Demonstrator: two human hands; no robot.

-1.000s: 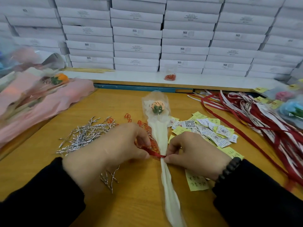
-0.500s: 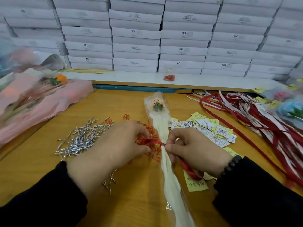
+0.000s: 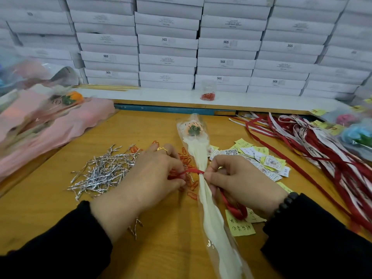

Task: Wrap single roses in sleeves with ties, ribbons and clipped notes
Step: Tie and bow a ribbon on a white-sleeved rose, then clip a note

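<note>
- Rose [image 3: 193, 130]: lies in its clear sleeve [image 3: 209, 216] at the middle of the desk [image 3: 171, 244], bloom away from the person, stem end toward the near edge.
- Ribbon [image 3: 191, 171]: a red ribbon crosses the gathered neck of the sleeve. One second ago it lay as a short, low strand at the pinch point; it now sits as a taut band across the neck, with a loose tail [image 3: 234, 210] trailing under the right wrist.
- Left hand [image 3: 149, 178]: fingers curled, pinching the left end of the ribbon just beside the sleeve.
- Right hand [image 3: 239, 180]: fingers curled, pinching the ribbon at the neck on the right side, touching the sleeve.
- Change in sleeve: the bloom end has shifted slightly to the right and farther up the desk compared with one second ago.
- Judgement: the ribbon wrap is in progress and the knot or bow is probably not yet formed; no note appears clipped on.
- Supplies: silver twist ties [image 3: 104, 172] lie left of the hands, red paper clips [image 3: 189, 184] just beside the sleeve, notes [image 3: 261, 160] to the right, spare ribbons [image 3: 322, 148] farther right.
</note>
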